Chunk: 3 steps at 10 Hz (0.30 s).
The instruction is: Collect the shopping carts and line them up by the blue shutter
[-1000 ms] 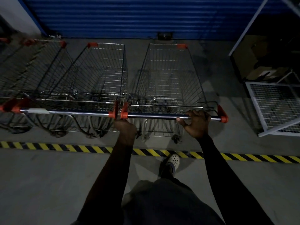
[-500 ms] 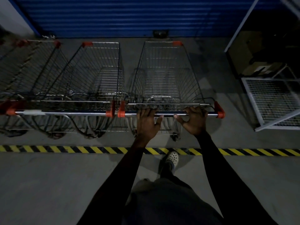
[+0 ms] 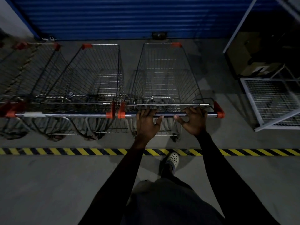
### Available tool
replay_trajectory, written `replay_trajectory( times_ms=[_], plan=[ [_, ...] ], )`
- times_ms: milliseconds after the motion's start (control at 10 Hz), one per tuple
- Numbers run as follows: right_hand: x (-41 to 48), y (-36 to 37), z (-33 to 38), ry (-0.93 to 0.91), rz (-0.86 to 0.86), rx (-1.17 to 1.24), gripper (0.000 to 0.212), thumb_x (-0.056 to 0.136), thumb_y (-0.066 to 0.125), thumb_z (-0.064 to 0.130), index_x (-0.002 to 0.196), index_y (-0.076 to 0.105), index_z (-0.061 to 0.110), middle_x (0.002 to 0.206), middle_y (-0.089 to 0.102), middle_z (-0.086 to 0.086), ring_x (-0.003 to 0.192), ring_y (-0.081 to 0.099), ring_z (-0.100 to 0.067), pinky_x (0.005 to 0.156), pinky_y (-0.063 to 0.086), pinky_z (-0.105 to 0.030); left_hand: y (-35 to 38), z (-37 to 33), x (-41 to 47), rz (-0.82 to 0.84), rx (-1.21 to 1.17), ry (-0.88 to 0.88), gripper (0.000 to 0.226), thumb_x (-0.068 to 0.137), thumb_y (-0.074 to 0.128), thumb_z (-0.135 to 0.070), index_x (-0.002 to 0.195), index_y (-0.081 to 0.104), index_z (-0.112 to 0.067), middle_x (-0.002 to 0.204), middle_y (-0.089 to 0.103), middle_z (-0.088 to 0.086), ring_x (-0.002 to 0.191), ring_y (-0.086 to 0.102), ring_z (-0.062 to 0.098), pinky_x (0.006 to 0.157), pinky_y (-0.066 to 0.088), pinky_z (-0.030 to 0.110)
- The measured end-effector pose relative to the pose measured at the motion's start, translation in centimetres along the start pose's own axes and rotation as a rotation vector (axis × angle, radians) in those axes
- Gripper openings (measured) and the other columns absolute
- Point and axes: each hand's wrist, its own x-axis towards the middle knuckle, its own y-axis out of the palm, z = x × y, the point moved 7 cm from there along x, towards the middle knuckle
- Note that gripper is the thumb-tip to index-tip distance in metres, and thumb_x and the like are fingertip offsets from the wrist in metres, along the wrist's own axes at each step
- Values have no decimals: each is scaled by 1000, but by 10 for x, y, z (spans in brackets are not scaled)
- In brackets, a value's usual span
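Three wire shopping carts stand side by side facing the blue shutter. The rightmost cart has a metal handle bar with orange end caps. My left hand and my right hand both rest on that bar, fingers curled over it. The middle cart sits directly to its left, their orange handle ends nearly touching. A third cart stands at the far left, partly cut off by the frame edge.
A yellow-and-black hazard stripe runs across the concrete floor just behind the carts. A white metal frame with a wire mesh cage stands at the right, close to the rightmost cart. My foot in a light clog is on the stripe.
My left hand moved right from the gap between the two handles onto the rightmost cart's bar. The cart rolled slightly forward toward the shutter.
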Motion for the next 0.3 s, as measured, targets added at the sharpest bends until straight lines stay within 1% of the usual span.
replay_trajectory(
  times_ms=[100,200,300],
  plan=[
    [1,-1,2,3,19,8,62,87,48,81,98,73,25,98,70,6,106,63,-26,96,32,-42,-1,-1,0,12,-5,-12,39,95,61,-53,117,72,-23,113,69,1,112,58,27,106,35,44],
    [1,-7,4,9,9,99,56,85,51,80,99,71,30,103,69,9,111,61,-23,99,32,-43,-1,-3,-1,-17,-17,28,38,94,64,-50,117,72,-21,112,68,2,109,59,28,103,39,45],
    [2,-15,5,-14,-48,236,50,89,56,78,107,68,33,117,66,11,119,60,-19,102,41,-48,-8,-7,0,-72,-23,64,41,94,64,-50,119,69,-18,112,68,3,107,59,29,102,40,44]
  ],
)
